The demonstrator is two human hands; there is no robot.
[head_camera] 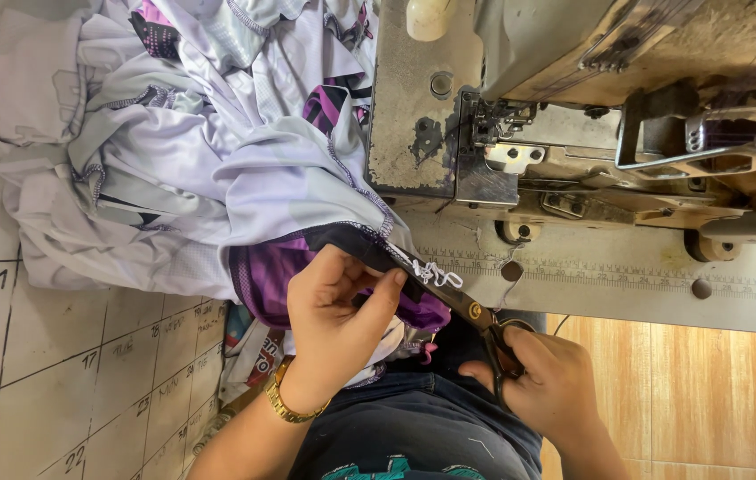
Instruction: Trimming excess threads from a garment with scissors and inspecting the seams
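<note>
Currently, you are holding a pair of dark metal scissors with a brass pivot screw (467, 309) in your right hand (545, 378), fingers closed through and around the handles just off the near edge of the sewing table. The scissors' long axis is running diagonally, handles low and to the right, blades pointing up and to the left toward the dark bound hem of a purple patterned garment (342, 267). The blades are lying against that hem, close beside a loose tangle of white thread (436, 273); whether they are parted or closed cannot be told, since the fabric is covering their tips.

Your left hand (335, 320), wearing a gold-coloured link wristband (286, 402), is closed in a pinch on the hem, thumb on top and fingers curled beneath, bunching the purple cloth.

The garment is spilling into a large heap of pale lilac jersey fabric (174, 142) lying across the grid-marked white board (31, 356) on the left. A worn beige industrial sewing machine (591, 116) is standing just beyond the scissors.
</note>
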